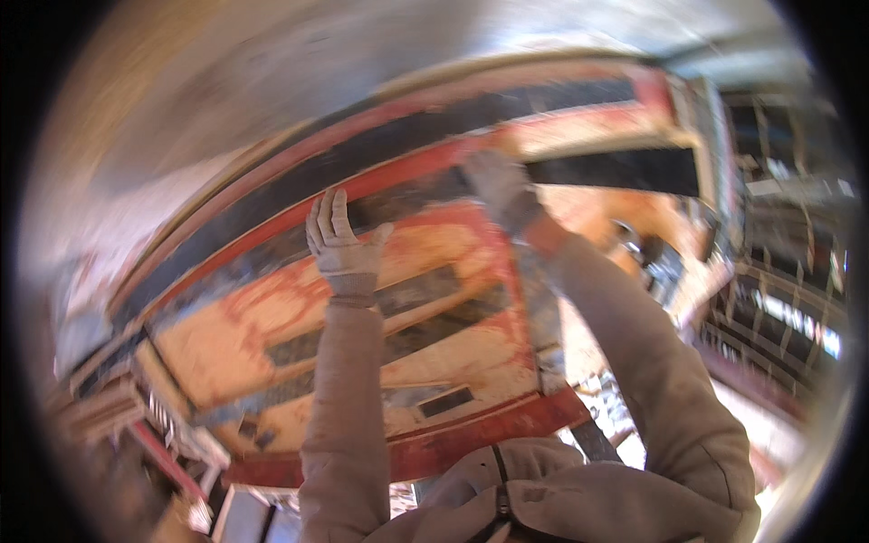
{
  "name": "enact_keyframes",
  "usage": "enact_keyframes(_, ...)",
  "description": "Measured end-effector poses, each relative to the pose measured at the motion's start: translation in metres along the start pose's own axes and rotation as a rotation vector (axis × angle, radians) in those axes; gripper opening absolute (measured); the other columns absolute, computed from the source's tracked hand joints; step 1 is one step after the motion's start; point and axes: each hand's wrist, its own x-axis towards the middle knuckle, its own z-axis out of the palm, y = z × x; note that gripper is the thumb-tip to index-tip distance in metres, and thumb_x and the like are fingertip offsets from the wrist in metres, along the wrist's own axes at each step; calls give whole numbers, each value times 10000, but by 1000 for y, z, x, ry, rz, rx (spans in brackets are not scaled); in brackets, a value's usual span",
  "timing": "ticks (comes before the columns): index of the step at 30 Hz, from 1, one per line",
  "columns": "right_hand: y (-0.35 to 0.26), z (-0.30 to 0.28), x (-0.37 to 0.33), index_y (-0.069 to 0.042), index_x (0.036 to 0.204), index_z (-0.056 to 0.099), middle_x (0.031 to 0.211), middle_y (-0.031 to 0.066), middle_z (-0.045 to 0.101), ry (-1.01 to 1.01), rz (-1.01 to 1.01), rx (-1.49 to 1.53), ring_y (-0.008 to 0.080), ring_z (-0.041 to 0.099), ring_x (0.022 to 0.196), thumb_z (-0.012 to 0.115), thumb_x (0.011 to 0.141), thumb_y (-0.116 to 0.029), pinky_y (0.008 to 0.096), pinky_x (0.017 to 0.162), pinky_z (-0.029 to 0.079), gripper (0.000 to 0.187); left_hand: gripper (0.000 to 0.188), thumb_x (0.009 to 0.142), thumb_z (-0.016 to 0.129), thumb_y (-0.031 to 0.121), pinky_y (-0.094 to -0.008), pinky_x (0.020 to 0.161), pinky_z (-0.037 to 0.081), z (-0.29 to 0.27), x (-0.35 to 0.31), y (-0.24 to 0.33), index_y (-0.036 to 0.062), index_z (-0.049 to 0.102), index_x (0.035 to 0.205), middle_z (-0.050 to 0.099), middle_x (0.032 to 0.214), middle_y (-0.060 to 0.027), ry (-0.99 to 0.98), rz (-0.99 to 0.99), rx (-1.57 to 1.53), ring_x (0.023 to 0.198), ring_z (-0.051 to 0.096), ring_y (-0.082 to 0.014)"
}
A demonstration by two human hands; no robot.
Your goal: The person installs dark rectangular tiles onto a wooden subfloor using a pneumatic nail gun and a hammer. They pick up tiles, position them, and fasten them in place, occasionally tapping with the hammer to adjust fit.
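My left hand (347, 242), in a pale glove, reaches out with fingers spread. Its fingertips touch or hover over a long red-edged strip (389, 181) that runs across a worn wooden worktop (244, 312); contact is hard to judge. To the right, my gloved right hand (504, 185) is blurred by motion and its fingers cannot be made out. It is at the left end of a flat black strip (620, 170); whether it grips that strip is unclear. Beyond both hands, a longer dark strip (380, 140) lies along the far side.
Dark flat pieces (425, 303) lie on the red-stained worktop, with a small dark rectangular piece (445, 402) nearer me. A red front edge (489, 433) borders it. Dark racks (787, 244) stand at right. Wooden pieces (109, 407) are stacked at lower left. A pale wall (272, 81) rises behind.
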Motion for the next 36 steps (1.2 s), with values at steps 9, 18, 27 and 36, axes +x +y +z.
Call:
enact_keyframes(9, -47, -58, -55, -28, 1532, 410, 1505, 233, 473, -314, 804, 125, 413, 499, 1326, 811, 839, -481, 506, 1131, 422, 920, 770, 732, 905, 347, -489, 1095, 440, 61, 49, 44, 145, 601, 1410, 620, 1346, -76, -449, 201, 86, 1267, 562, -310)
enact_keyframes(18, -34, -56, -64, 1, 1483, 420, 1313, 218, 536, -442, 1072, 309, 378, 520, 1221, 882, 741, -469, 489, 1049, 468, 993, 737, 689, 932, 268, -490, 1029, 506, 61, 45, 43, 121, 633, 1346, 644, 1290, -100, -443, 218, 4, 1202, 596, -338)
enact_keyframes(27, -30, -53, -61, 14, 1490, 431, 1304, 235, 548, -421, 1084, 336, 381, 526, 1226, 898, 717, -458, 461, 1044, 479, 1019, 917, 666, 934, 403, -507, 1080, 443, 81, 63, 102, 149, 534, 1452, 584, 1340, -87, -525, 275, 8, 1246, 552, -333)
enact_keyframes(36, -24, -47, -57, 1, 1420, 470, 1246, 242, 553, -351, 1122, 316, 386, 562, 1181, 921, 641, -533, 479, 968, 527, 1046, 733, 658, 905, 288, -485, 1059, 436, 130, 80, 138, 142, 641, 1325, 567, 1248, -80, -600, 253, -57, 1249, 501, -307)
